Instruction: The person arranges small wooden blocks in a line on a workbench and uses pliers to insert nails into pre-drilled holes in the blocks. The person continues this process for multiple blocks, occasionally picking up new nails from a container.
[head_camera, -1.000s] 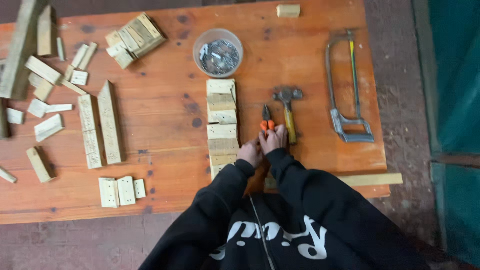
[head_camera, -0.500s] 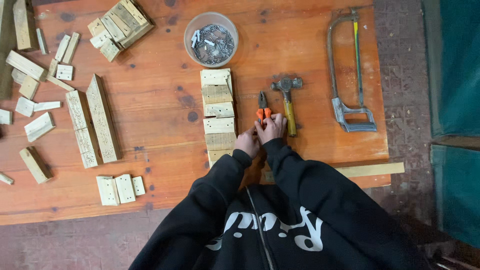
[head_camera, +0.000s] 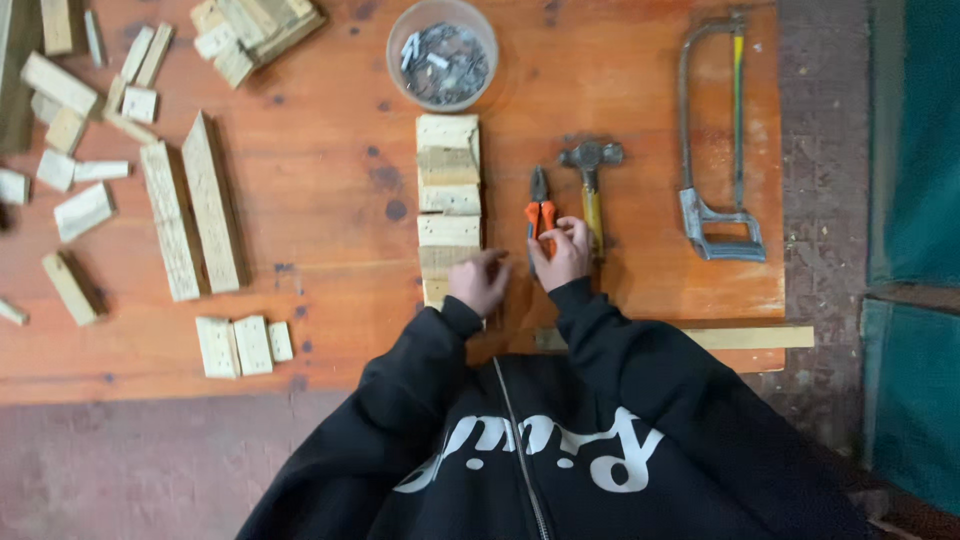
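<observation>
The pliers (head_camera: 541, 205), with orange handles, lay on the tabletop (head_camera: 330, 200) between a row of wood blocks (head_camera: 448, 195) and a hammer (head_camera: 590, 180), their nose pointing away from the person. The right hand (head_camera: 562, 252) rested over the handle ends, fingers curled about them; whether it truly gripped them or only touched could not be told from this height. The left hand (head_camera: 480, 280) lay beside it, fingers loosely spread, on the near end of the block row, holding nothing. The two hands were close but apart. Beyond the blocks stood a clear bowl (head_camera: 443, 62) of small metal parts. A hacksaw (head_camera: 715, 140) lay to the right of the hammer. Two long wood pieces (head_camera: 192, 205) and many small offcuts (head_camera: 80, 120) were scattered on the left. A pale strip (head_camera: 750, 337) lay along the near edge.
</observation>
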